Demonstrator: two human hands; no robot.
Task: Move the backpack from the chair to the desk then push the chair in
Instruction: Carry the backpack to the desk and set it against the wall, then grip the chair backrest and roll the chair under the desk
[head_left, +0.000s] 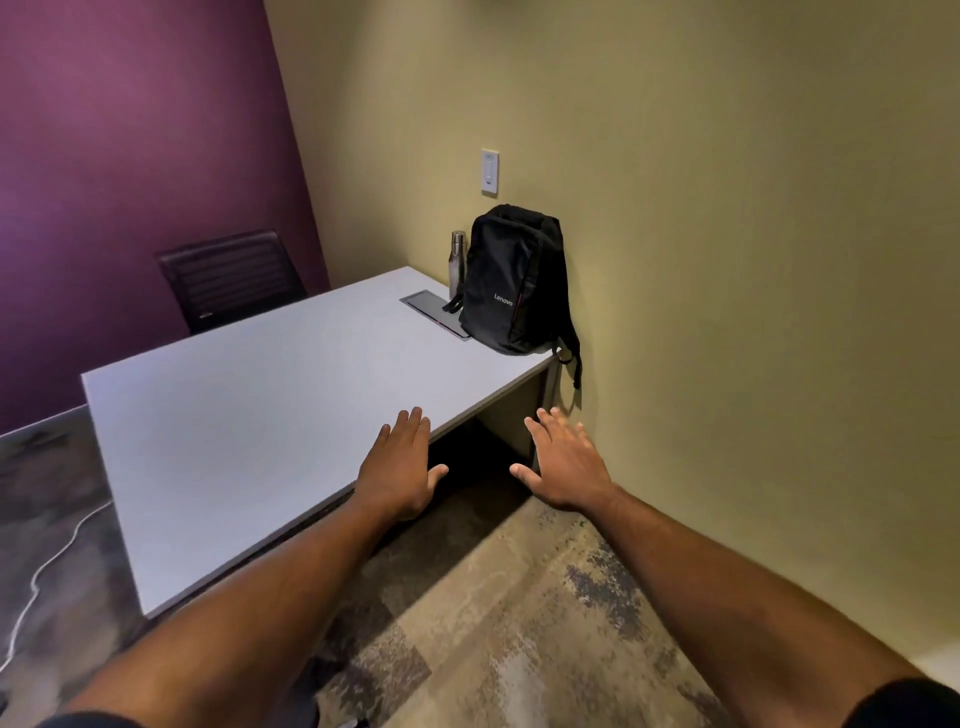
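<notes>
A black backpack (511, 283) stands upright on the far right corner of the white desk (249, 415), leaning against the yellow wall, one strap hanging off the desk edge. A black chair (231, 278) stands at the far side of the desk, its backrest showing above the top. My left hand (400, 467) hovers flat over the desk's near edge, fingers apart, holding nothing. To its right, my right hand (566, 465) is spread in the air in front of the desk's open underside, also holding nothing.
A steel water bottle (457, 262) stands beside the backpack, next to a grey cable hatch (434, 312) set in the desk. A wall switch (489, 171) is above. A white cable (47, 566) runs over the floor at the left. Patterned carpet lies below my arms.
</notes>
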